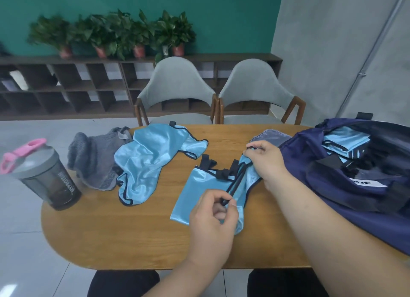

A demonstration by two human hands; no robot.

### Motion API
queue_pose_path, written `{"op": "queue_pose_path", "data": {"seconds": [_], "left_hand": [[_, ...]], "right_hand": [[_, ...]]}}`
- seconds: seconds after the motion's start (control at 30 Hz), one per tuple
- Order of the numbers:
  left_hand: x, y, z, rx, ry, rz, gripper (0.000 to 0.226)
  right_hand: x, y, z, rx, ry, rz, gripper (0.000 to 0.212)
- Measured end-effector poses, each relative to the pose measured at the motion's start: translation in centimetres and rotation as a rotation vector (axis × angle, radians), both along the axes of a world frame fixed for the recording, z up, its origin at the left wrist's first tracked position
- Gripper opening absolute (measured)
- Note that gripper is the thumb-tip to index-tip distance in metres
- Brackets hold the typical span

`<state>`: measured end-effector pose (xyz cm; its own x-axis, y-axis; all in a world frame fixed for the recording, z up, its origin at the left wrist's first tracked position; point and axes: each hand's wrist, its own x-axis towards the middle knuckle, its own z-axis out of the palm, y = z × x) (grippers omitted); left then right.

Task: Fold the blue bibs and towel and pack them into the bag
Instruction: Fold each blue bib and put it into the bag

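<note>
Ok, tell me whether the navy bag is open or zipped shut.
Open. The navy bag gapes at its top, and folded blue bibs show inside it.

Your left grip (213,212) pinches the bib (195,192), fingers curled; your right grip (265,161), farther out, clutches it too.

My forearms are bare right to the frame edge: left forearm (177,272) shows at 6 o'clock, right forearm (332,230) at 4 o'clock, broad and close to the lens. Left hand (213,214) and right hand (266,161) bare, nails cut short. Black trousers (124,283) cover both thighs, at 7 and 5 o'clock along the bottom edge.
</note>
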<state>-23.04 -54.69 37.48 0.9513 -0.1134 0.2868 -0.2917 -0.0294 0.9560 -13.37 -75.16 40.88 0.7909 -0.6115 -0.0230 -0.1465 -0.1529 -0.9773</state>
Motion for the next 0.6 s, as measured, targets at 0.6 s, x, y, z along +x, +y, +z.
{"op": "queue_pose_path", "data": {"seconds": [0.6], "left_hand": [[4.3, 11.0, -3.6, 0.690, -0.018, 0.220, 0.022]], "right_hand": [[4.9, 11.8, -3.6, -0.324, 0.236, 0.144, 0.029]]}}
